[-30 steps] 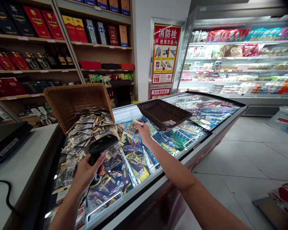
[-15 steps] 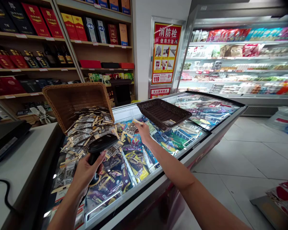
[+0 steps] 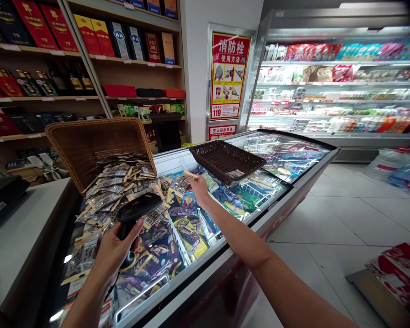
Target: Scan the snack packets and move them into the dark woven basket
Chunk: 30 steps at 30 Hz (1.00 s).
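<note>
My left hand (image 3: pixel 118 248) is wrapped round the handle of a black barcode scanner (image 3: pixel 139 207), its head turned toward the right. My right hand (image 3: pixel 198 187) pinches the pale top edge of a small clear snack packet (image 3: pixel 179 186) above the freezer glass. Left of the scanner, a heap of similar packets (image 3: pixel 116 184) spills from a tipped tan wicker basket (image 3: pixel 97 132) onto the glass. Beyond my right hand sits a dark brown basket (image 3: pixel 222 159) with a packet or two at its near end.
Under the glass of the chest freezer (image 3: pixel 276 218) lie many colourful frozen packs. A white counter (image 3: pixel 30 228) stands at the left. Shelves of boxes and bottles line the back, with a lit chiller (image 3: pixel 328 91) at right. Water bottles (image 3: pixel 384 161) stand on the floor.
The view has turned slightly right, so the scene shifts left. Both hands keep their hold on the scanner and the packet, with little other movement.
</note>
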Each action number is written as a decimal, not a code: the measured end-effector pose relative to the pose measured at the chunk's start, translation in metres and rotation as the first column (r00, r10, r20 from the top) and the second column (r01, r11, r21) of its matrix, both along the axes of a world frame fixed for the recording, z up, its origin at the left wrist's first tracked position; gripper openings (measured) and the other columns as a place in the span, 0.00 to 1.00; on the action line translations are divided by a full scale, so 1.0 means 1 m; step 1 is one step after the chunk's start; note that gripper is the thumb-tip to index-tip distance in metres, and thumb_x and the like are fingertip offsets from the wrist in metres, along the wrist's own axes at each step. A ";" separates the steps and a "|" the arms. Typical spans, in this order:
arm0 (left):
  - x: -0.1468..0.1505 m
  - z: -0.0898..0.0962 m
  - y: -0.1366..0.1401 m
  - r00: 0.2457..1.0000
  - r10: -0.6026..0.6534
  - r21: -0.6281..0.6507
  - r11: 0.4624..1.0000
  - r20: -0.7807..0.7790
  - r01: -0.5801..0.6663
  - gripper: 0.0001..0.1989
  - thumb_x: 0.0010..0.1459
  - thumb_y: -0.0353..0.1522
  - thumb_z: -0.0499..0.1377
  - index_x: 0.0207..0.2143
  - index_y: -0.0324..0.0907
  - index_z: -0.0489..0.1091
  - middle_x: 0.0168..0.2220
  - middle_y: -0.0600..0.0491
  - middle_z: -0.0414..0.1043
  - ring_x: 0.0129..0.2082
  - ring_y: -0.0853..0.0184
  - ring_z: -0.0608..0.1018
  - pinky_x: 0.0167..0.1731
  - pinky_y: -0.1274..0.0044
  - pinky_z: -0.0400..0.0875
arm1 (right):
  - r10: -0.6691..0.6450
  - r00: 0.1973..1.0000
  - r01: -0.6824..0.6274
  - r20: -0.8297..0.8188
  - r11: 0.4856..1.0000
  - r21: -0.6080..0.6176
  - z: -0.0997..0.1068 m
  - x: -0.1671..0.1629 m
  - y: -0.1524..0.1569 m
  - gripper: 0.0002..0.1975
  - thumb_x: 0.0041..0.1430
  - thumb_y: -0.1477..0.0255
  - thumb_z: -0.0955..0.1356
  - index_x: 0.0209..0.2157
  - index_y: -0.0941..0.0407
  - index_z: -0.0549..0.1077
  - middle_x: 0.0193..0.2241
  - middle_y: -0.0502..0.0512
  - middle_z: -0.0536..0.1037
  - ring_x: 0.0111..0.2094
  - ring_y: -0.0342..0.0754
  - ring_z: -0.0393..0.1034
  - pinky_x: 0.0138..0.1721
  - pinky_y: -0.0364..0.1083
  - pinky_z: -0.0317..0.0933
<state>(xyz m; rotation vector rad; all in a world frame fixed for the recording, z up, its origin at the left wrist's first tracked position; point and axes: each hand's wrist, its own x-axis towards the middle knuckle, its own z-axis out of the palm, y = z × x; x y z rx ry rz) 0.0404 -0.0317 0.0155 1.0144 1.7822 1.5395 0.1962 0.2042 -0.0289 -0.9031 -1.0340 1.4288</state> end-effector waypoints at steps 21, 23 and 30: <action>-0.008 0.001 0.001 1.000 0.013 -0.088 0.996 0.008 -0.012 0.29 0.39 0.58 0.76 0.26 0.44 0.73 0.19 0.56 0.69 0.20 0.67 0.68 0.21 0.76 0.63 | -0.027 1.000 0.027 -0.002 1.000 -0.007 0.000 -0.008 0.007 0.10 0.55 0.64 0.75 0.32 0.54 0.75 0.22 0.43 0.72 0.23 0.44 0.68 0.25 0.43 0.66; -0.012 0.000 0.002 1.000 0.009 -0.106 0.994 0.017 -0.007 0.29 0.37 0.58 0.76 0.25 0.45 0.74 0.19 0.56 0.69 0.21 0.65 0.70 0.22 0.74 0.66 | -0.033 0.999 0.033 0.002 0.999 -0.017 0.001 -0.008 0.009 0.10 0.55 0.64 0.75 0.32 0.54 0.74 0.22 0.43 0.71 0.23 0.43 0.67 0.25 0.43 0.66; -0.018 0.006 0.002 0.999 0.017 -0.095 0.995 0.046 -0.012 0.28 0.31 0.53 0.79 0.26 0.47 0.74 0.18 0.57 0.67 0.21 0.64 0.69 0.19 0.75 0.65 | -0.061 0.998 0.061 -0.005 0.998 -0.007 0.001 -0.005 0.011 0.10 0.54 0.64 0.74 0.33 0.54 0.73 0.24 0.43 0.70 0.24 0.42 0.68 0.23 0.42 0.66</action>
